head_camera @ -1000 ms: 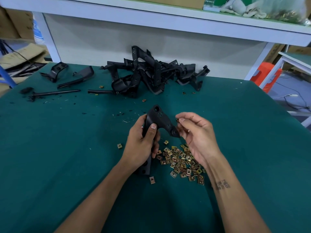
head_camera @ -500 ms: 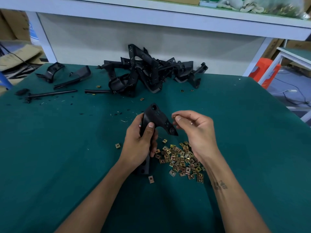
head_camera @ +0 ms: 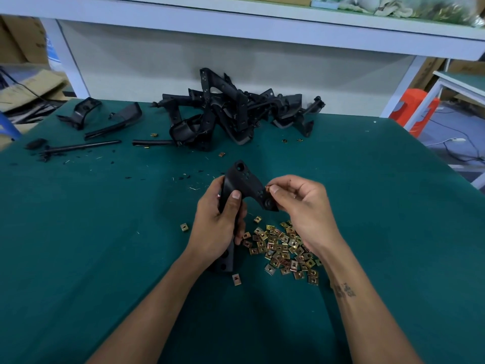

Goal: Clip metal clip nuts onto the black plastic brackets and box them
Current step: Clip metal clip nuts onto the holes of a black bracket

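At frame centre, the right hand (head_camera: 301, 206) has brought a pinched brass-coloured metal clip nut (head_camera: 268, 188) against the angled black plastic bracket (head_camera: 242, 183) gripped by the left hand (head_camera: 217, 227), so clipping looks imminent.

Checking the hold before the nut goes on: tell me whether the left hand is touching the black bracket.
Touching. The head view shows the left hand wrapped round the black bracket, thumb pressed across its front and fingers curled against its stem, no gap visible.

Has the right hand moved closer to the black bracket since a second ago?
Yes. The right hand shifted left toward the bracket, its fingers now touching it.
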Demonstrator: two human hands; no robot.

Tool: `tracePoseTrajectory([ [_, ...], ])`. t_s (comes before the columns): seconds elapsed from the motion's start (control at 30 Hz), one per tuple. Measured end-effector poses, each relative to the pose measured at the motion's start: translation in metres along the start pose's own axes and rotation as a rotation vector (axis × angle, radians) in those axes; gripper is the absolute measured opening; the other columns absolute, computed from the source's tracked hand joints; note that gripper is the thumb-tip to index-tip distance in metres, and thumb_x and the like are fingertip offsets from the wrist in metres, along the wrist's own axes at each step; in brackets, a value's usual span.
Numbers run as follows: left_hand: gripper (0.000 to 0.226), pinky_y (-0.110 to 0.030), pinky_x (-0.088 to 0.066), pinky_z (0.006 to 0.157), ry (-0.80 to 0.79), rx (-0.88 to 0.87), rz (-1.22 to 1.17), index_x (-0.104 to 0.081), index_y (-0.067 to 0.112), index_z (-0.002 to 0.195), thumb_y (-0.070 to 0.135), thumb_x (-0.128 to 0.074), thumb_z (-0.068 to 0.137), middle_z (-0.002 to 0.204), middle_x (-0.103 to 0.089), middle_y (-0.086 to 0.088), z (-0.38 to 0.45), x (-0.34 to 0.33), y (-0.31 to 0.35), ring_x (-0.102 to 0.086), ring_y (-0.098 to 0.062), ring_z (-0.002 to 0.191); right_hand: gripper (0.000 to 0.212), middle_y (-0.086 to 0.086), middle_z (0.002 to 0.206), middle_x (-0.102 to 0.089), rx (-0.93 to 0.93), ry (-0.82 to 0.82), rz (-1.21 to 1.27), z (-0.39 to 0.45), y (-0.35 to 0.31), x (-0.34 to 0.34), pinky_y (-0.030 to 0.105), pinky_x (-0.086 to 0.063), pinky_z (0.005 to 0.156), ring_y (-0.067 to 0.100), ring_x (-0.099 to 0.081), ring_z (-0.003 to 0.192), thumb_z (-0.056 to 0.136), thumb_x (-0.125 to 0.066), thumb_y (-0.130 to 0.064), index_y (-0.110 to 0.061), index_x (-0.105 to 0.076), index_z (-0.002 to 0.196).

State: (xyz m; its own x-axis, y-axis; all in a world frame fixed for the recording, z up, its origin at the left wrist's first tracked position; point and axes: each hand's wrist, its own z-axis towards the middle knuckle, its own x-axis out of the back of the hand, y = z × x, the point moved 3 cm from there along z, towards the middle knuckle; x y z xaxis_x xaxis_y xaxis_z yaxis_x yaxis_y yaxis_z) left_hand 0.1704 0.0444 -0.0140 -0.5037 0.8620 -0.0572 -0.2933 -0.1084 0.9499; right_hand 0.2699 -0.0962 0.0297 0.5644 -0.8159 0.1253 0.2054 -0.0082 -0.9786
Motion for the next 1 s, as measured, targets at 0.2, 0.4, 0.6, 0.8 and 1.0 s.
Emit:
tracePoseTrajectory([
  [0.2,0.011,-0.030,-0.041,0.038,-0.009,-0.015,0.005,-0.054,0.025,0.114,0.024,-0.044,0.110,0.072,-0.056,-0.007,-0.001,-0.002,0.001,-0.043,-0.025,0.039,0.031,-0.004,0.077,-0.073,-0.093,-0.028,0.074,-0.002,-0.002,-0.007,0.022,-0.052,0.061,0.010,-0.066,0.072,0.102,-0.056,-0.003,-0.021,-0.074,0.084],
  [0.4,0.009,-0.029,-0.040,0.038,-0.013,-0.023,0.018,-0.053,0.027,0.114,0.025,-0.045,0.110,0.071,-0.055,-0.003,-0.001,-0.002,0.001,-0.042,-0.021,0.038,0.025,0.002,0.074,-0.070,-0.143,-0.025,0.139,-0.003,-0.004,-0.009,0.025,-0.050,0.056,0.018,-0.064,0.064,0.104,-0.051,-0.002,-0.009,-0.068,0.087],
  [0.6,0.010,-0.033,-0.041,0.038,-0.026,-0.052,0.036,-0.053,0.028,0.115,0.033,-0.048,0.108,0.072,-0.054,-0.015,-0.001,-0.003,0.003,-0.041,-0.028,0.039,0.026,-0.001,0.074,-0.071,-0.062,0.020,-0.043,-0.005,-0.007,-0.006,0.028,-0.052,0.057,0.018,-0.067,0.063,0.103,-0.052,-0.004,-0.011,-0.068,0.084],
  [0.8,0.013,-0.030,-0.041,0.039,-0.024,-0.048,0.018,-0.053,0.027,0.120,0.032,-0.049,0.108,0.073,-0.054,-0.017,-0.001,-0.003,0.003,-0.042,-0.027,0.039,0.024,0.004,0.074,-0.069,-0.012,-0.022,-0.113,-0.007,-0.013,-0.006,0.032,-0.053,0.059,0.019,-0.068,0.063,0.103,-0.053,-0.003,-0.011,-0.066,0.084],
  [1.0,0.015,-0.031,-0.041,0.039,-0.034,-0.042,0.023,-0.052,0.025,0.118,0.035,-0.051,0.107,0.072,-0.053,-0.016,-0.002,-0.004,0.005,-0.041,-0.029,0.041,0.022,0.013,0.074,-0.066,0.066,-0.055,-0.288,-0.008,-0.020,0.001,0.024,-0.051,0.054,0.010,-0.063,0.058,0.103,-0.056,-0.004,-0.010,-0.067,0.086],
])
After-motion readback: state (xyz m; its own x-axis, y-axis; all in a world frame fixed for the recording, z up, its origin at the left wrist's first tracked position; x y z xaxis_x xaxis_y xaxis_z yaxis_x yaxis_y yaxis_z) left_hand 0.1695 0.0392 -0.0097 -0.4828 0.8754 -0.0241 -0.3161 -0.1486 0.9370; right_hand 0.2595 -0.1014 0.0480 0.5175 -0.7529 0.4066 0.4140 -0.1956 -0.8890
